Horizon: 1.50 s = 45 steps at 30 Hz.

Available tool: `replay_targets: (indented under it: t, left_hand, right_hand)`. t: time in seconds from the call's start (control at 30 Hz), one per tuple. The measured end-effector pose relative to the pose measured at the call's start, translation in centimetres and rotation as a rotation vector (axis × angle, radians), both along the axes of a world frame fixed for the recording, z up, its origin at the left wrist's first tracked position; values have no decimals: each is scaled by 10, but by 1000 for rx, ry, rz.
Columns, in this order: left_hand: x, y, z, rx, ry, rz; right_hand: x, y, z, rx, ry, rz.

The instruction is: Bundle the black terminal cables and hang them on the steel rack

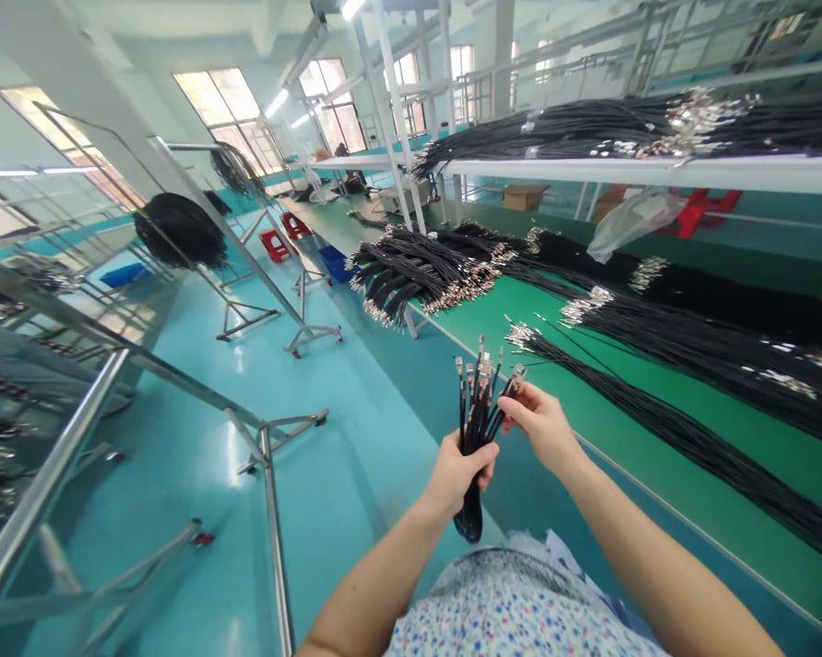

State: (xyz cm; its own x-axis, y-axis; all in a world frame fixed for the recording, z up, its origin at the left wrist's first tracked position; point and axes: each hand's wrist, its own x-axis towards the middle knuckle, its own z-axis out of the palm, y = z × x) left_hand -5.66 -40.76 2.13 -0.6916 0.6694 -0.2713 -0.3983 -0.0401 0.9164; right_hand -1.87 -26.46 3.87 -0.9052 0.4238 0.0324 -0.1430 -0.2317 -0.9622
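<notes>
My left hand (457,470) is wrapped round a bundle of black cables (477,422), held upright in front of my body. Metal connectors with copper-coloured parts fan out at the top, and the lower end of the bundle hangs below my fist in a bend. On the bundle's right side my right hand (537,420) pinches one or a few cable ends just under their connectors. Closest on the green table (663,392) lies a long loose bunch of black cables (643,411), its silvery tips pointing towards my hands.
Cable bundles (417,269) are heaped at the table's near-left corner, with thicker rows (712,333) to the right. A white shelf (643,172) above carries more cables. Metal racks (266,429) stand on the floor to the left, one hung with a black coil (180,230). Red stools (277,245) are farther back.
</notes>
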Motion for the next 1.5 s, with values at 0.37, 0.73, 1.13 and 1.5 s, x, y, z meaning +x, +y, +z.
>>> replay_targets:
  t: [0.37,0.73,1.13,1.5]
  left_hand:
    - [17,3,-5,-22,0,317]
    - [25,6,-10,-53,36,392]
    - [43,8,-16,-28,52,424]
    - [41,10,-17,32,-19,360]
  right_hand:
    - [-5,7,-22,-409,37,174]
    - [-5,9,-26,-443,43,275]
    - [-1,14,-35,-434,105,388]
    - [-2,10,-25,-277,-26,319]
